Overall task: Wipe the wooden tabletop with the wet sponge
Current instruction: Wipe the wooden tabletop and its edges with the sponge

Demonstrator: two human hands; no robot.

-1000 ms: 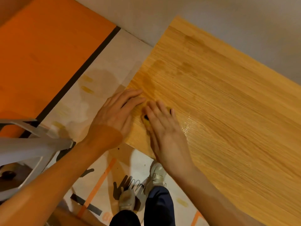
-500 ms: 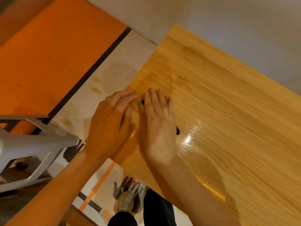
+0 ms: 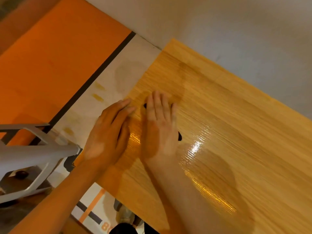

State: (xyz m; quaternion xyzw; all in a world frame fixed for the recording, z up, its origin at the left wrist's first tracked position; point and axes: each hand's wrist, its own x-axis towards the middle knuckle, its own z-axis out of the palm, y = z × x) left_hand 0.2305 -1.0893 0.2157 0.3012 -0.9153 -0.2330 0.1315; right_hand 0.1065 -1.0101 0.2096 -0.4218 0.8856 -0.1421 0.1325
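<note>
Wooden bench [image 3: 236, 115] gleams wet right of the right hand [image 3: 160, 129], pressing flat and uncurled on the sponge [image 3: 180, 137], mostly hidden under its palm; the left hand [image 3: 108, 137] lies flat alongside. Mid-wipe; the next stroke probably needs dry wood ahead of that hand

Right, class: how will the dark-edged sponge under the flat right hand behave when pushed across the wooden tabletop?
Probably soft and thin: the dark-edged sponge lies nearly hidden under the flat right hand. It likely slides easily, since the wooden tabletop gleams wet beside it. Rolling seems unlikely.
</note>
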